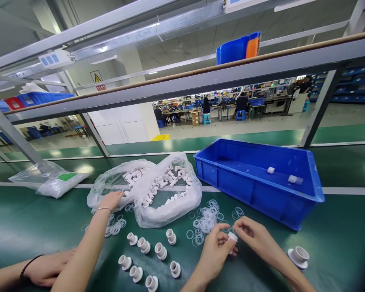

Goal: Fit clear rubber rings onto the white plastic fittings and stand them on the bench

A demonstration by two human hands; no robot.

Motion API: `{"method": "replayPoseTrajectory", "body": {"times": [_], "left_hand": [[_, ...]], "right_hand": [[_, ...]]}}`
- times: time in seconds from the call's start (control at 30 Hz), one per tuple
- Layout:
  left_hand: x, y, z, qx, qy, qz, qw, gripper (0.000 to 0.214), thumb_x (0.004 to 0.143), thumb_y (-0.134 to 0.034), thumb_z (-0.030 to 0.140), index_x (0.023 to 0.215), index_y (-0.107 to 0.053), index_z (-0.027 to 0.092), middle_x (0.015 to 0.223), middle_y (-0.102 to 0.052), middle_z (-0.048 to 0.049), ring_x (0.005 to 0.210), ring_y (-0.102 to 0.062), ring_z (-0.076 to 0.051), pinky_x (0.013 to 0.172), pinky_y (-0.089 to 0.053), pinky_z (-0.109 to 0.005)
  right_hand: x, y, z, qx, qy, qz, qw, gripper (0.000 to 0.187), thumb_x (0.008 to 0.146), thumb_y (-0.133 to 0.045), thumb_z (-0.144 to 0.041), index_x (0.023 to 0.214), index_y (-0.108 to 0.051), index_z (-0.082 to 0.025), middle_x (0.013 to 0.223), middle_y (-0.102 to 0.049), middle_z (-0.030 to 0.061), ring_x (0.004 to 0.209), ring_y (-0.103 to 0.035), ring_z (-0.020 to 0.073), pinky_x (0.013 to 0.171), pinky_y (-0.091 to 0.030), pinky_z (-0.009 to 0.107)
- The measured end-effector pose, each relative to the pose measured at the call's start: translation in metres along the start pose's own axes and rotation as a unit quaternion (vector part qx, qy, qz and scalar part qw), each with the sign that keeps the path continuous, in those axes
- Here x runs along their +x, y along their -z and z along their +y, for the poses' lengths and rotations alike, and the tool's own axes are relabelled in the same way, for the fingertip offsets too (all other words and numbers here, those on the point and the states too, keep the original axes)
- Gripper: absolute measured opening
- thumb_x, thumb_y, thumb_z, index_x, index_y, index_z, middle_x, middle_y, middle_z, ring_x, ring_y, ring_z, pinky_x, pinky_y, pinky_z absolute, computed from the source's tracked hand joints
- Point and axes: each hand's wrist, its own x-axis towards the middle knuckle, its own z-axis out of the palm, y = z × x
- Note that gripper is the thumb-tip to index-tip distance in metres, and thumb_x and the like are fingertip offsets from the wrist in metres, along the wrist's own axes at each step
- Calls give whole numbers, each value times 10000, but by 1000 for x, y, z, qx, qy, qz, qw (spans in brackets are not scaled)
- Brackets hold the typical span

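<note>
Both of the wearer's hands met low at the centre of the green table [337, 243]. The left hand [214, 253] curled around a small white fitting [232, 238], thumb and fingers closed on it, and the right hand [255, 237] pinched at the same fitting from the other side, fingertips touching its top. Whether a ring sat between those fingers could not be told.

Just beyond the two hands lay a loose heap of clear rings [207, 221], spread toward the blue bin [258, 180]. Two white pieces [284, 175] rested on the bin's floor. A single wider fitting [298, 256] stood alone at the right, near the right forearm.

To the left of the hands stood a cluster of fittings [149, 255], eight or so, in two rough rows, some upright and some tipped. Behind them sat an open plastic bag [158, 194] full of more white fittings.

A co-worker's arm came in from the lower left, the hand [111, 199] with a bracelet resting open on the bag's edge. That person's other hand [47, 267] lay flat on the table at the bottom left corner. A second heap of rings [115, 225] lay beside that arm. Further left lay a sealed bag [56, 182] with a green label.
</note>
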Motion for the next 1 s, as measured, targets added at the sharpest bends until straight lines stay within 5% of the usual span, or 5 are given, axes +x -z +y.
{"method": "replayPoseTrajectory", "body": {"times": [0.3,0.57,0.7,0.87,1.0], "left_hand": [[-3,-2,4,107,-23,27,994,280,843,-641,264,1102,-613,161,836,-646,-27,771,-671,-166,716,-554,-284],[-2,-4,10,110,-13,37,993,274,831,-643,270,1075,-609,151,825,-657,-38,757,-669,-168,702,-559,-283],[-2,-2,10,99,-22,32,994,292,835,-654,297,1085,-610,152,822,-651,-36,771,-667,-169,700,-557,-278],[-3,2,9,126,-30,41,991,272,826,-663,273,1080,-639,180,827,-623,-8,723,-628,-128,675,-536,-242],[-1,4,10,163,-38,46,985,269,826,-690,343,1045,-660,189,839,-633,-9,668,-593,-110,594,-516,-216]], "right_hand": [[1,-3,0,5,-16,-1,1000,364,980,-494,-521,815,-626,-224,784,-588,-3,718,-501,170,649,-394,272],[2,-1,16,-68,-67,92,991,310,941,-520,-533,1014,-644,-258,834,-630,-3,675,-551,174,643,-430,292],[2,0,5,-5,-15,19,1000,339,998,-467,-526,1074,-667,-263,972,-656,17,803,-576,180,715,-435,292],[-2,2,-12,28,-4,-30,999,336,995,-505,-506,841,-627,-234,829,-579,-7,747,-501,168,660,-372,282],[-7,3,-23,32,16,-71,997,324,1010,-491,-476,830,-607,-233,833,-550,-8,743,-486,163,655,-364,276]]}}
